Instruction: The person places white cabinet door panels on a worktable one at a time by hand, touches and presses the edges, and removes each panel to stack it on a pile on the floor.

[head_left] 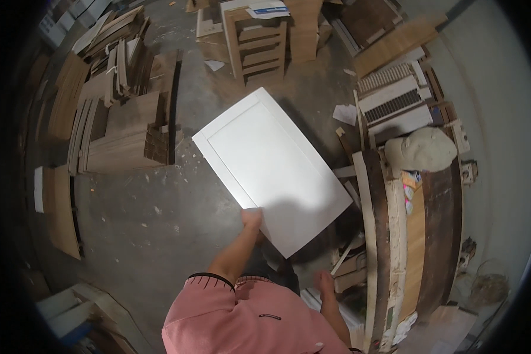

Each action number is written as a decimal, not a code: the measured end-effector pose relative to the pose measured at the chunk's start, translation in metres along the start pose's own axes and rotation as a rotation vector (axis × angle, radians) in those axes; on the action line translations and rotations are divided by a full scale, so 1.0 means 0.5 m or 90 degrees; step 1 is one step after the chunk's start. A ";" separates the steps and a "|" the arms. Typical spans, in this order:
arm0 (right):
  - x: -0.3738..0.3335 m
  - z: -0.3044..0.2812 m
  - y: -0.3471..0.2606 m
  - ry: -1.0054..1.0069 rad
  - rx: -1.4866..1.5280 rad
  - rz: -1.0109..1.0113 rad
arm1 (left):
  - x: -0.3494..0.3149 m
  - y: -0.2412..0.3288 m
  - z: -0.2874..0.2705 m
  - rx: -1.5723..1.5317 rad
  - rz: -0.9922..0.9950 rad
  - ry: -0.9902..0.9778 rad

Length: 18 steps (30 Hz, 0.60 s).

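A large white cabinet door [277, 159] with a recessed middle panel is held out in front of me, tilted, its far corner pointing ahead. My left hand [252, 218] is wrapped around its near left edge; the fingers underneath are hidden. Light shines off the upper part of the face, and a shadow lies across the lower right. My right hand [323, 280] hangs low, apart from the door, beside the workbench. Its fingers are too small and dim to make out. A thin pale wood strip [343, 259] is close to it.
Right of me runs a long wooden workbench [416, 236] with a beige cap [422, 149] on it. Stacked brown boards [124, 135] stand on the concrete floor to the left. Ahead is a wooden frame with slats [261, 50]. Slatted panels [389, 94] lean by the right wall.
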State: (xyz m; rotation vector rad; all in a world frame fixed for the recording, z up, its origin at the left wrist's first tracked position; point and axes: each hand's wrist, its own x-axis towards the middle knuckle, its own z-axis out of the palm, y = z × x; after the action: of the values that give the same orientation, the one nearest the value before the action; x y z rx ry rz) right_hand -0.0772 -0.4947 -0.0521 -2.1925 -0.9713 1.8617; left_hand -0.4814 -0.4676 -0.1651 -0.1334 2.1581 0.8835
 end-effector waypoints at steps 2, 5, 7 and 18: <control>-0.091 -0.011 0.048 0.059 0.063 0.157 | -0.001 0.028 0.025 -0.011 -0.020 -0.035; -0.147 -0.040 0.145 0.077 0.120 0.197 | 0.008 -0.004 0.009 -0.016 -0.025 -0.037; -0.173 -0.044 0.192 0.114 0.188 0.192 | -0.005 0.024 -0.013 -0.003 -0.040 -0.081; -0.317 -0.008 0.404 0.240 0.460 0.171 | -0.126 -0.107 -0.134 0.318 -0.002 -0.401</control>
State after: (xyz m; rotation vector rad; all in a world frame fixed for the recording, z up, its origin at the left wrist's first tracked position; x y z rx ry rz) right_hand -0.0010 -0.7364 -0.0110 -2.1204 0.0741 1.4584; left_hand -0.4611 -0.5621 -0.1201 0.3479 1.7070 0.2946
